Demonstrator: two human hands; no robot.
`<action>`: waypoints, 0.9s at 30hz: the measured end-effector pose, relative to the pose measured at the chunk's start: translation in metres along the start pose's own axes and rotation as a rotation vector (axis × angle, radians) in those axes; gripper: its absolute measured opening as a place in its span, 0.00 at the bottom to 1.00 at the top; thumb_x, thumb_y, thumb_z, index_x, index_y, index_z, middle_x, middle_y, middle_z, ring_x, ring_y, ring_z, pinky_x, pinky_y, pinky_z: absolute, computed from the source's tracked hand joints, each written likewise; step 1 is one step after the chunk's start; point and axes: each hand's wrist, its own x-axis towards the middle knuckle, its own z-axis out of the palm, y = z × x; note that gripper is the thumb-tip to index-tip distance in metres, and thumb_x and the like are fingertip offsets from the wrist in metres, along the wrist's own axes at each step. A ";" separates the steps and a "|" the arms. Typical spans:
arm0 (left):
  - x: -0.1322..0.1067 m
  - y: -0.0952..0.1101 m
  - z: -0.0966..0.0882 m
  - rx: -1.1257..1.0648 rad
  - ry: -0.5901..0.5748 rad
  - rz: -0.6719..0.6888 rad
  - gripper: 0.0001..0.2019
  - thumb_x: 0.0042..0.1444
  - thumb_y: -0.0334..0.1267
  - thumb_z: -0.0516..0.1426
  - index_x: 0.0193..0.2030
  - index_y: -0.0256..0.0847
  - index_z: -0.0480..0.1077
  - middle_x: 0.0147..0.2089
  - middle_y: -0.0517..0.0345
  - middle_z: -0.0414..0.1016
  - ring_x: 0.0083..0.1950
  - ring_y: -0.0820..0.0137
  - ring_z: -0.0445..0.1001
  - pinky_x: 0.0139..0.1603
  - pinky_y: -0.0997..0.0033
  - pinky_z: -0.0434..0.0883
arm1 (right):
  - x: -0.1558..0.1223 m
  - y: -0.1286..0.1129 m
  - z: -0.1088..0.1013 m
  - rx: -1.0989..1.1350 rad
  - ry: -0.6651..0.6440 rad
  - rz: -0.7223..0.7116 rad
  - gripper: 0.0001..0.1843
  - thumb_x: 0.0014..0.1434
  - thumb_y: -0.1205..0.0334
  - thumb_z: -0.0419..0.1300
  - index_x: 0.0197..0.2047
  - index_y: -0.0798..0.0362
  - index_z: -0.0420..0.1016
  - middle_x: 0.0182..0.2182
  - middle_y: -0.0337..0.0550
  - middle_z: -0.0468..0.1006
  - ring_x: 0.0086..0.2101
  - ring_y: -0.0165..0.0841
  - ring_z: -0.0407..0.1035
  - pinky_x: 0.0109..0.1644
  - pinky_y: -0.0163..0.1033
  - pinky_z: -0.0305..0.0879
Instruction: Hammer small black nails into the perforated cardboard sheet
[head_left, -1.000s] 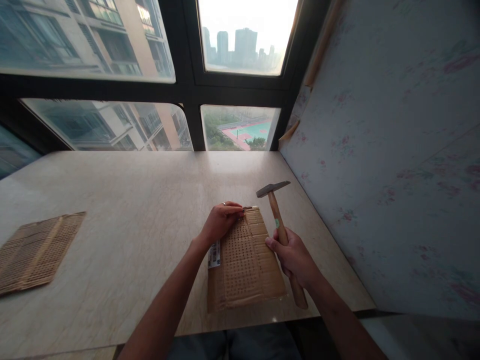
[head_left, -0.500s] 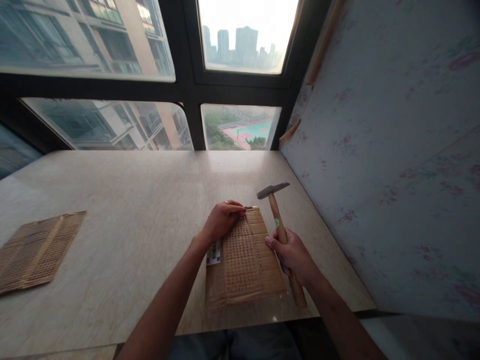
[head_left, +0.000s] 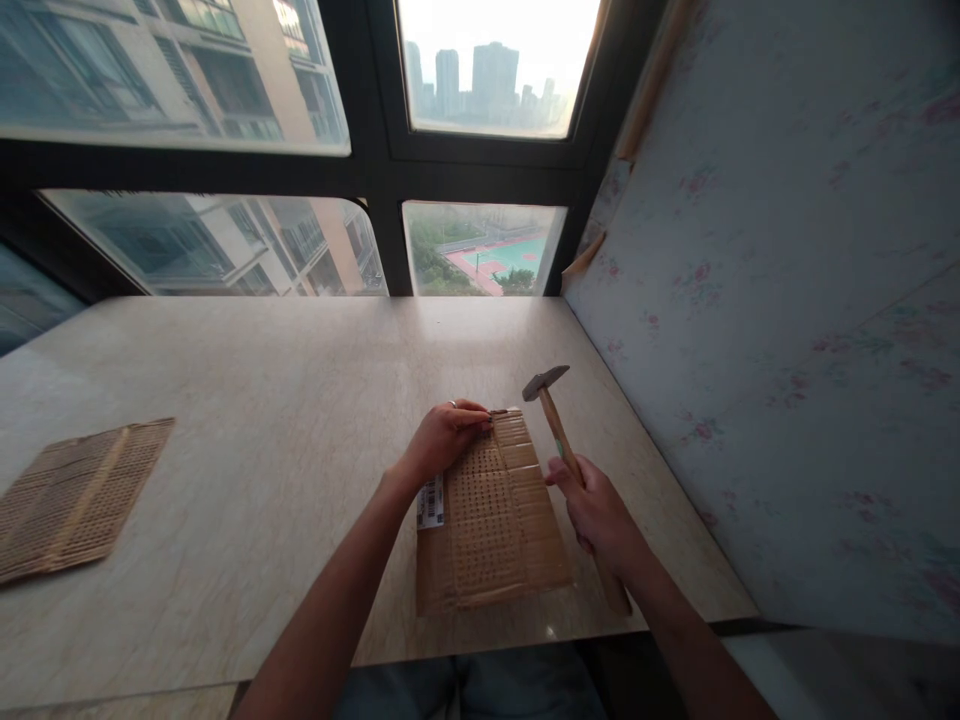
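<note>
A flat cardboard piece [head_left: 491, 520] full of rows of small holes lies on the pale table [head_left: 262, 400] near its front edge. My left hand [head_left: 444, 440] rests on the cardboard's far left corner, fingers pinched on a small nail [head_left: 498, 412]. My right hand [head_left: 598, 515] is closed round the wooden handle of a hammer [head_left: 559, 430], whose metal head hangs just right of the cardboard's far edge, above the table.
A second perforated cardboard sheet [head_left: 71, 495] lies at the table's left. A floral-papered wall [head_left: 750, 300] runs along the right side. Dark-framed windows [head_left: 375, 170] stand behind the table's far edge.
The hammer has tilted and drifted slightly right with my right hand. My left hand stays pinched at the cardboard's far corner.
</note>
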 end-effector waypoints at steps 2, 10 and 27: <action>-0.001 0.000 0.001 0.002 0.003 -0.005 0.08 0.60 0.38 0.59 0.40 0.44 0.82 0.43 0.54 0.82 0.40 0.69 0.79 0.43 0.70 0.75 | -0.005 -0.006 -0.007 -0.009 0.039 -0.060 0.26 0.59 0.32 0.51 0.35 0.49 0.64 0.15 0.27 0.60 0.10 0.23 0.49 0.10 0.29 0.45; -0.001 0.004 0.000 0.006 -0.013 0.001 0.08 0.61 0.38 0.59 0.40 0.44 0.81 0.44 0.54 0.82 0.40 0.69 0.79 0.43 0.70 0.74 | -0.030 -0.043 -0.025 0.018 -0.274 -0.017 0.23 0.63 0.36 0.49 0.34 0.49 0.62 0.18 0.25 0.58 0.10 0.19 0.45 0.08 0.25 0.44; -0.004 0.003 0.002 -0.027 0.012 -0.010 0.08 0.60 0.38 0.59 0.39 0.45 0.82 0.43 0.55 0.82 0.40 0.68 0.79 0.44 0.69 0.74 | -0.034 -0.027 -0.024 -0.149 -0.219 -0.088 0.25 0.65 0.37 0.47 0.29 0.49 0.59 0.18 0.28 0.57 0.14 0.22 0.44 0.12 0.29 0.41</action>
